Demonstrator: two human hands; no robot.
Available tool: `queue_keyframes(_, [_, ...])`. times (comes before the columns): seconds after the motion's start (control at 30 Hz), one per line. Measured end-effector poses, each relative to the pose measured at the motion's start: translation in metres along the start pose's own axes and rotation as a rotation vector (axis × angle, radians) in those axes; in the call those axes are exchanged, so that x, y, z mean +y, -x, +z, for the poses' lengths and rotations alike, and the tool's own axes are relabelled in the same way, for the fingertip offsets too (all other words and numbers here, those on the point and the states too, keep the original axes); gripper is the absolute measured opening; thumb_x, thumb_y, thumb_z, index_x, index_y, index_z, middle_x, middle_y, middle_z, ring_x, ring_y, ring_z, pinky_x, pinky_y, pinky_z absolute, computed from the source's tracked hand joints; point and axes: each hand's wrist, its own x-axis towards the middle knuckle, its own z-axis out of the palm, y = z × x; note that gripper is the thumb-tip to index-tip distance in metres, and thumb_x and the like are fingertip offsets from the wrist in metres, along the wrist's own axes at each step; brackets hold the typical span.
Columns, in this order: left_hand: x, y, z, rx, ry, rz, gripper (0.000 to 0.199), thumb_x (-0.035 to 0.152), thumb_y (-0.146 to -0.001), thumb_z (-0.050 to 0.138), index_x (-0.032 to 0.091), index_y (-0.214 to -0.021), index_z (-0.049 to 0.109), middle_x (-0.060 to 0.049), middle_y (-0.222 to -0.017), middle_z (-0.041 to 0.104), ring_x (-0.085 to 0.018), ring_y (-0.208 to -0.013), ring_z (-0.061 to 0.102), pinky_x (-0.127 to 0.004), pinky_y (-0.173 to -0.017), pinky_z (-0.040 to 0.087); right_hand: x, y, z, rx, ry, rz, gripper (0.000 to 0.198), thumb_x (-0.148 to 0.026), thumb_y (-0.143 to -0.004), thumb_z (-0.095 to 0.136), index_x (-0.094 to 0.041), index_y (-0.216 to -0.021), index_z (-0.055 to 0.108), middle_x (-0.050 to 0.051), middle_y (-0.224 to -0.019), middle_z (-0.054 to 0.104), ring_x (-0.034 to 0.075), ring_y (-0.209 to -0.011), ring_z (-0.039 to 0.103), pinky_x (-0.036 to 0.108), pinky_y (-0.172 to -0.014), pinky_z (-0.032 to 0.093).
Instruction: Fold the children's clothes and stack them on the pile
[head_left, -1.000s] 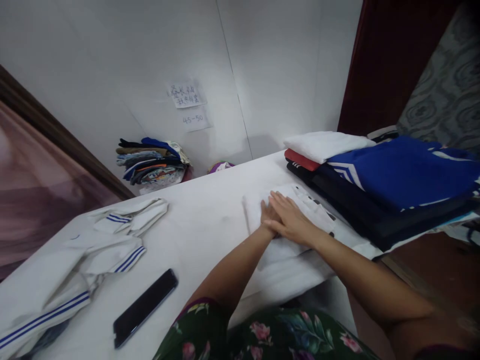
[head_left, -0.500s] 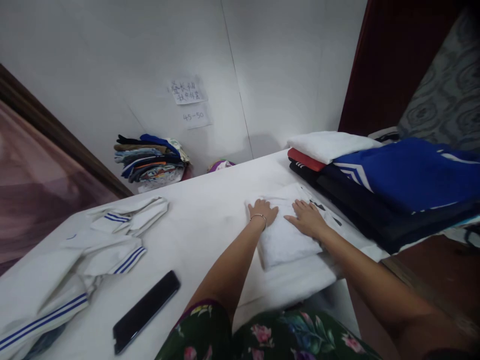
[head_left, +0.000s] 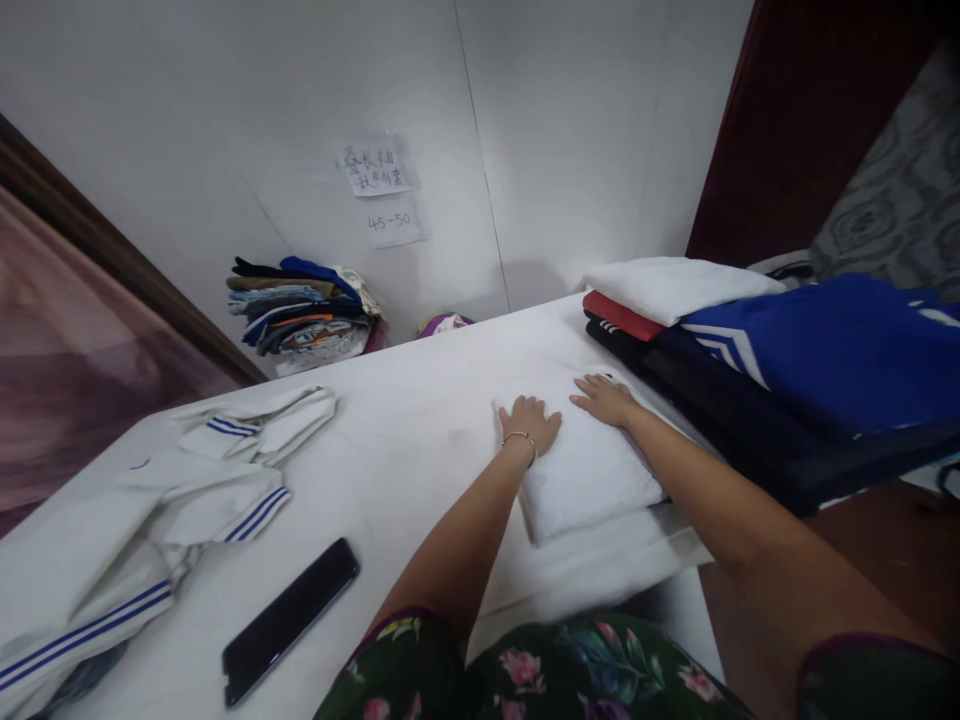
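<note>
In front of me on the table lies a folded white garment (head_left: 589, 485), a roughly rectangular bundle. My left hand (head_left: 531, 428), with a thin bracelet at the wrist, rests on its left far corner, fingers stretched out. Farther right, my right hand (head_left: 604, 400) lies flat on the far right part of the garment, fingers spread. Neither hand grips anything. Beneath the bundle's near edge, more white cloth (head_left: 600, 555) spreads toward my body.
White clothing with blue stripes (head_left: 225, 480) lies crumpled at left, beside a black phone (head_left: 292, 620). Folded dark, red, white and blue clothes (head_left: 840, 350) are piled at right. A clothes stack (head_left: 300, 310) stands beyond the table (head_left: 420, 400) near the wall.
My right hand has slid toward the garment's far edge. White cloth now covers the dark print that showed on the right side. My left hand stays nearly in place.
</note>
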Motion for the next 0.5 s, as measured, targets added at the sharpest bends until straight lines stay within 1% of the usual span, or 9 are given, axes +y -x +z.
queue_keyframes(0.17, [-0.006,-0.011,-0.013,-0.09,0.079,-0.034,0.06,0.061,-0.087,0.027,0.027,-0.132,0.048,-0.004,-0.151,0.034,-0.026,-0.141,0.022,-0.055,-0.111,0.017,0.005,-0.002,0.004,0.008,-0.005,0.014,0.07,-0.068,-0.087,0.023,-0.03,-0.145,0.031,0.004,-0.155,0.021,0.028,-0.143,0.015,0.056,-0.11,0.019])
queue_keyframes(0.23, [-0.009,-0.017,-0.015,-0.069,0.077,-0.081,0.065,0.064,-0.085,0.027,0.026,-0.134,0.046,-0.006,-0.153,0.029,-0.027,-0.142,0.019,-0.055,-0.111,0.018,0.005,-0.002,0.005,0.011,-0.009,0.016,0.071,-0.069,-0.087,0.023,-0.029,-0.146,0.03,0.004,-0.155,0.021,0.028,-0.143,0.014,0.057,-0.11,0.018])
queue_keyframes(0.33, [-0.014,-0.022,-0.009,-0.029,0.081,-0.136,0.068,0.065,-0.085,0.026,0.026,-0.139,0.04,-0.005,-0.156,0.02,-0.027,-0.143,0.014,-0.055,-0.11,0.022,0.007,-0.002,0.005,0.01,-0.012,0.008,0.072,-0.069,-0.087,0.023,-0.029,-0.146,0.03,0.004,-0.155,0.021,0.027,-0.143,0.015,0.056,-0.11,0.018])
queue_keyframes(0.4, [-0.016,-0.022,-0.004,-0.035,0.103,-0.142,0.066,0.064,-0.086,0.025,0.027,-0.14,0.038,-0.004,-0.156,0.021,-0.027,-0.143,0.015,-0.054,-0.108,0.025,0.008,-0.003,0.005,0.003,-0.009,0.007,0.07,-0.068,-0.088,0.023,-0.029,-0.146,0.03,0.004,-0.155,0.021,0.027,-0.143,0.015,0.055,-0.111,0.018])
queue_keyframes(0.5, [-0.016,-0.02,-0.002,-0.032,0.101,-0.142,0.065,0.063,-0.086,0.024,0.028,-0.138,0.04,-0.003,-0.155,0.024,-0.027,-0.142,0.016,-0.054,-0.108,0.026,0.007,-0.003,0.003,-0.004,-0.01,0.005,0.069,-0.066,-0.088,0.026,-0.029,-0.146,0.031,0.004,-0.155,0.022,0.027,-0.143,0.015,0.054,-0.111,0.018])
